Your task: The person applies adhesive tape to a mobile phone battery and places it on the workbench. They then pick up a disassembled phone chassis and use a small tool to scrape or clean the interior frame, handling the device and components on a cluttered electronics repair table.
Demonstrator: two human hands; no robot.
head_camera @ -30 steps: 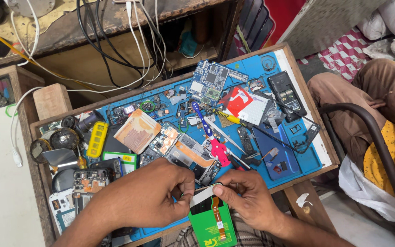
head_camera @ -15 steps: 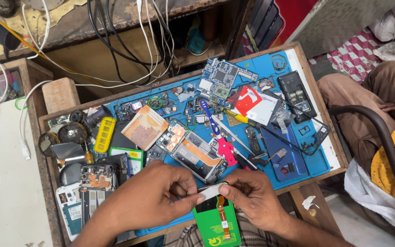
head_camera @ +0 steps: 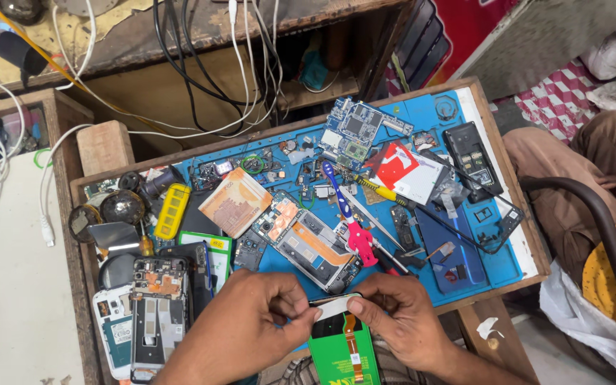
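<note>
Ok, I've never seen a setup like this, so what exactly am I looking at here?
There is no machine: a camera worn on a person's head looks down at their two bare hands. The left hand and right hand together pinch a small white strip above a green phone battery with an orange flex cable. Beyond them a blue work mat on a wooden tray holds an opened phone, circuit boards, a toothbrush and a pink tool. Another person sits to the right.
</note>
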